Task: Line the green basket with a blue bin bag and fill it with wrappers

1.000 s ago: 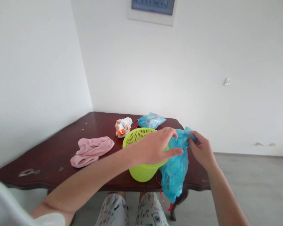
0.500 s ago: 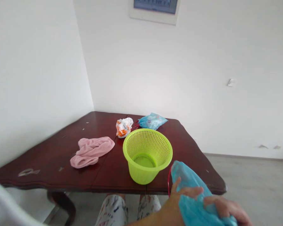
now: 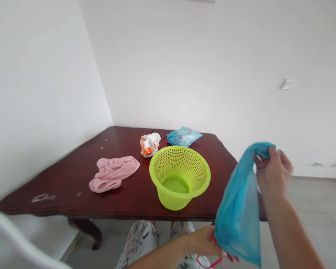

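A blue plastic drawstring bag hangs stretched between my two hands, right of the basket and over the table's front right edge. My right hand is raised and pinches one end of the bag. Lower down, my left hand grips the other end, where a red drawstring dangles; its fingers are partly behind the bag. Left of the bag, a lime-green plastic basket with perforated walls stands upright on the table, with nothing inside.
A dark red wooden table stands against the white wall. On it lie a pink cloth, a crumpled white and orange plastic bag and a second blue bag. A white curved edge shows at lower left.
My right hand has risen with one end of the blue bag, drawing it out long. My left hand has moved down to the drawstring end. The view has tilted slightly downward.
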Tool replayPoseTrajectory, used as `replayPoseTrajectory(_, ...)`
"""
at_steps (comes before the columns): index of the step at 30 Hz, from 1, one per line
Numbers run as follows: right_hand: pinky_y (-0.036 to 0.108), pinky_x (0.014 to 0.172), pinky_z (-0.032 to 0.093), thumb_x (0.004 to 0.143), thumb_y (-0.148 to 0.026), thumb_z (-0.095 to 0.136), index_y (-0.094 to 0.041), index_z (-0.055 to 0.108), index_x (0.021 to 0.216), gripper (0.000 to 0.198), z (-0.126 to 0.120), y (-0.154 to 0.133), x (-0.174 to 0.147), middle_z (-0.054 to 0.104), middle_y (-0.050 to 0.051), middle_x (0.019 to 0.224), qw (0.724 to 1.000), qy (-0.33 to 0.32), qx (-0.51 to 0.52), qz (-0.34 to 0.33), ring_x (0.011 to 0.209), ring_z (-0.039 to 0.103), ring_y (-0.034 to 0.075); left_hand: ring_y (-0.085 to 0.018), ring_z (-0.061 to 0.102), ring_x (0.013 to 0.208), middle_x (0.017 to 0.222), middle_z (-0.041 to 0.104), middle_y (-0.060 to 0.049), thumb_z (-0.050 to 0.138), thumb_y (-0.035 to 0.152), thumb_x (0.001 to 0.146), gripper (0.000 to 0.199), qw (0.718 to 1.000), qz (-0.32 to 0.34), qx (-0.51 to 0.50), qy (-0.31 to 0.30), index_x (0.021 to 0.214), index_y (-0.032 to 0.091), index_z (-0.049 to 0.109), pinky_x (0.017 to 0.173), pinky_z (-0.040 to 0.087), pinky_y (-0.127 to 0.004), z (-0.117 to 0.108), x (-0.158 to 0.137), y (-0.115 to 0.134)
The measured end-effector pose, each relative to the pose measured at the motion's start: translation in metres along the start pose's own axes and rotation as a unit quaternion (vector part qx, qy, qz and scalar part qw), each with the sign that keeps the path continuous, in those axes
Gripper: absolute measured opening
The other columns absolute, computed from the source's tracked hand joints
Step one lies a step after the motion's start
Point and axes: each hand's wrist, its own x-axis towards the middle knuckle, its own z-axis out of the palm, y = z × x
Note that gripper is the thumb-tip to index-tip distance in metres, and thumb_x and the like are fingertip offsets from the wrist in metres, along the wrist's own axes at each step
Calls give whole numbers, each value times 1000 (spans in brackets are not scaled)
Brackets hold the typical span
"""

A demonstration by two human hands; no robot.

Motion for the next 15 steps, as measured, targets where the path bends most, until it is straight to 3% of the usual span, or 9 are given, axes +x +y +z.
replayPoseTrajectory(2, 28, 69, 72, 88, -53, 95, -24, 74, 104, 40, 18, 29, 20, 78, -1, 94, 996, -66, -52, -6, 80, 82, 17, -36, 85, 98, 98, 85, -12, 100, 47, 62, 49, 997, -30, -49, 52, 96, 21, 77, 99, 65, -51, -1, 4, 0)
replayPoseTrajectory(4, 30, 65, 70, 82, -58, 98, -25, 70, 133, 66, 33, 60, 37, 80, 1, 103, 979, -153, -135, 20, 78, 82, 19, -29, 82, 81, 87, 81, -9, 88, 38, 63, 39, 989, -53, -82, 111, 93, 22, 70, 82, 61, -39, -5, 7, 4)
replayPoseTrajectory(6, 33, 63, 69, 78, -57, 99, -25, 55, 164, 102, 43, 90, 50, 82, 10, 126, 943, -238, -226, 54, 73, 80, 19, -25, 79, 73, 87, 80, -9, 76, 37, 66, 35, 982, -51, -92, 155, 96, 21, 69, 73, 56, -33, -11, 8, 10)
replayPoseTrajectory(8, 38, 67, 71, 81, -57, 96, -25, 34, 184, 124, 45, 115, 57, 73, 23, 155, 904, -306, -294, 53, 73, 80, 19, -23, 77, 72, 88, 79, -10, 69, 37, 70, 34, 979, -47, -92, 177, 98, 19, 71, 72, 54, -32, -16, 5, 13)
replayPoseTrajectory(10, 44, 76, 74, 89, -61, 87, -26, 22, 191, 126, 37, 132, 54, 60, 29, 172, 878, -336, -341, 6, 80, 82, 21, -22, 77, 75, 92, 80, -10, 71, 35, 73, 37, 982, -54, -81, 161, 106, 18, 72, 76, 54, -32, -19, 0, 11)
replayPoseTrajectory(12, 54, 95, 74, 100, -63, 74, -25, 17, 193, 115, 19, 145, 37, 52, 30, 180, 853, -340, -393, -50, 99, 86, 27, -20, 76, 77, 103, 81, -8, 83, 31, 71, 51, 986, -66, -71, 133, 118, 19, 68, 80, 55, -33, -20, -10, 2)
replayPoseTrajectory(14, 66, 120, 64, 109, -63, 61, -23, 17, 194, 103, -6, 158, 7, 43, 30, 187, 803, -361, -467, -78, 137, 79, 39, -18, 75, 79, 118, 81, -9, 96, 31, 70, 71, 990, -75, -47, 114, 132, 23, 62, 83, 54, -35, -21, -24, -10)
replayPoseTrajectory(15, 70, 132, 53, 113, -62, 55, -22, 18, 194, 99, -19, 165, -11, 38, 28, 191, 765, -389, -507, -76, 160, 64, 43, -18, 75, 81, 125, 80, -10, 101, 34, 72, 77, 991, -80, -30, 108, 137, 25, 60, 84, 54, -35, -23, -34, -16)
